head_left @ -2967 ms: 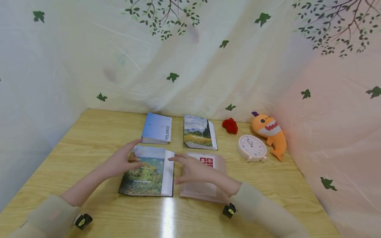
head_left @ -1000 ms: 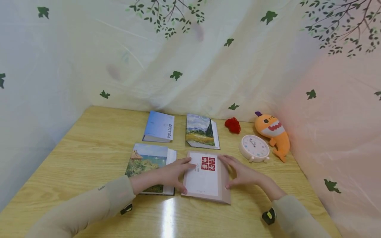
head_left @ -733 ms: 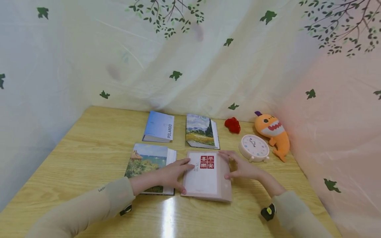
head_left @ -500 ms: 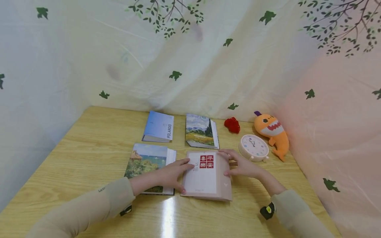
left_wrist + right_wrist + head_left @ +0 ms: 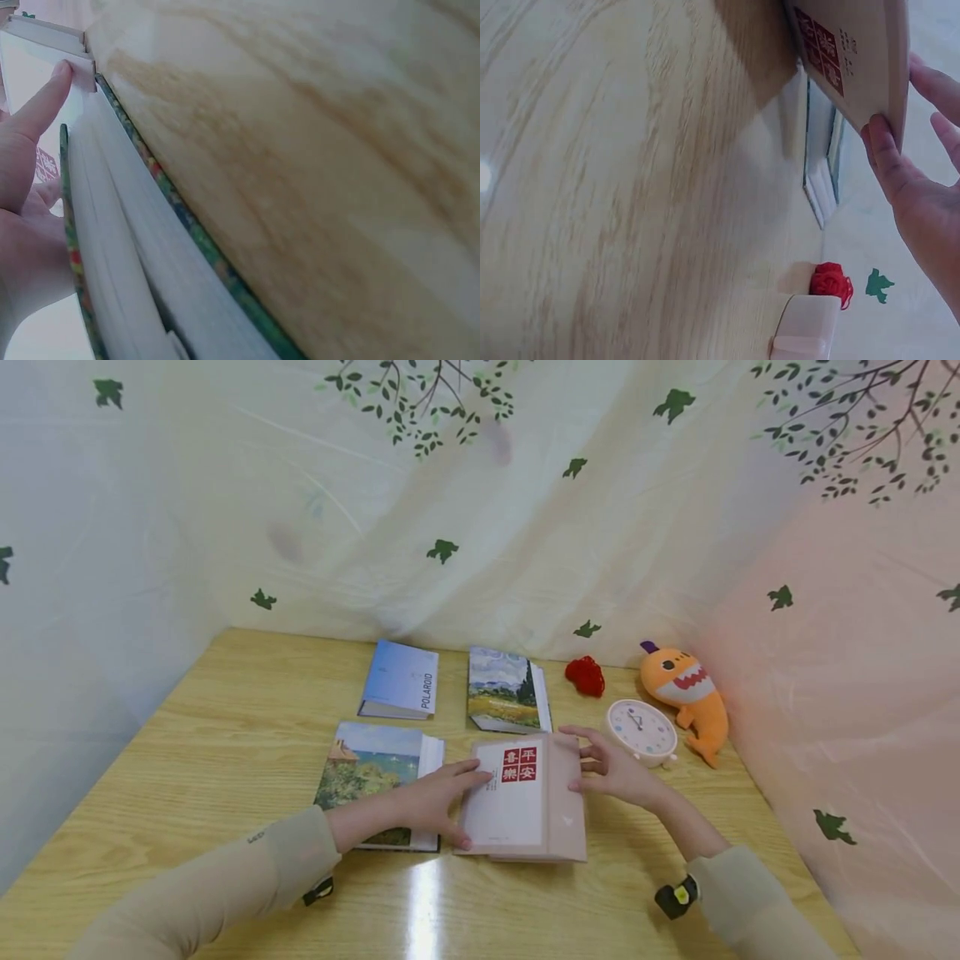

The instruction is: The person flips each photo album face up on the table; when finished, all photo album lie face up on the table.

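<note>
A pink photo album (image 5: 517, 814) with a white panel and red Chinese characters lies at front centre. My right hand (image 5: 615, 772) holds its right edge. In the right wrist view, that side of the album (image 5: 866, 52) is tilted up off the table, showing red print on its underside. My left hand (image 5: 431, 810) spreads across the album's left edge, thumb at the near corner, fingers reaching onto the cover. Beneath the left wrist lies a photo album with a seaside painting (image 5: 375, 760); in the left wrist view its page block (image 5: 142, 247) shows beside the hand.
Behind are a blue Polaroid album (image 5: 401, 681) and a landscape-painting album (image 5: 504, 689). To the right stand a red yarn bundle (image 5: 585, 677), a round pink clock (image 5: 641, 729) and an orange shark plush (image 5: 686, 693). A patterned curtain (image 5: 352, 510) closes off the wooden table's (image 5: 247, 710) back.
Both hands have moved right from the seaside album to the pink album. Since then, my right hand has raised the pink album's right side, while the left has stayed nearly still.
</note>
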`<state>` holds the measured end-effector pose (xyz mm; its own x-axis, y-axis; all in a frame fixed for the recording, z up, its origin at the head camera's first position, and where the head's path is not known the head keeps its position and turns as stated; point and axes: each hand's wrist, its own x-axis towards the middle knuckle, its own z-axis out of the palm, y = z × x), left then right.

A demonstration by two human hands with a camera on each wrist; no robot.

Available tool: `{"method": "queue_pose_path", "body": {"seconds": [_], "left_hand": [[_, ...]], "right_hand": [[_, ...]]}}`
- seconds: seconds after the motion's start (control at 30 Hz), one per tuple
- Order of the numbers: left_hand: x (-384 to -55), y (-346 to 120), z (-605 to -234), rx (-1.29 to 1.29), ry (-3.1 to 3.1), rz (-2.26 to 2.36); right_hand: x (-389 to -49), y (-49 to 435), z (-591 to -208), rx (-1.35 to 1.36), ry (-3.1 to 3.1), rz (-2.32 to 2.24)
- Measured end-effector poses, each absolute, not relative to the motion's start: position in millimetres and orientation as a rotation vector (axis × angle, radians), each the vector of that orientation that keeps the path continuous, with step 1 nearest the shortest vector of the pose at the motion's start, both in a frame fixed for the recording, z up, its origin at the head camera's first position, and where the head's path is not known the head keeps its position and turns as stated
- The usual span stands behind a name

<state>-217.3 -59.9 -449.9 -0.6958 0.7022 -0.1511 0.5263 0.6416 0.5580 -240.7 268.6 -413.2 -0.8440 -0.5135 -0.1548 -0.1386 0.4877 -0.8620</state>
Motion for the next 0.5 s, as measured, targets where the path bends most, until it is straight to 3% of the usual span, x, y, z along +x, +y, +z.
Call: {"method": "queue_pose_path", "body": {"seconds": [0.5], "left_hand": [[-218,-58,-437,1.034,2.414,0.907]], "right_hand": [[-238,255,-397,-0.651,2.269,-1.635]]}}
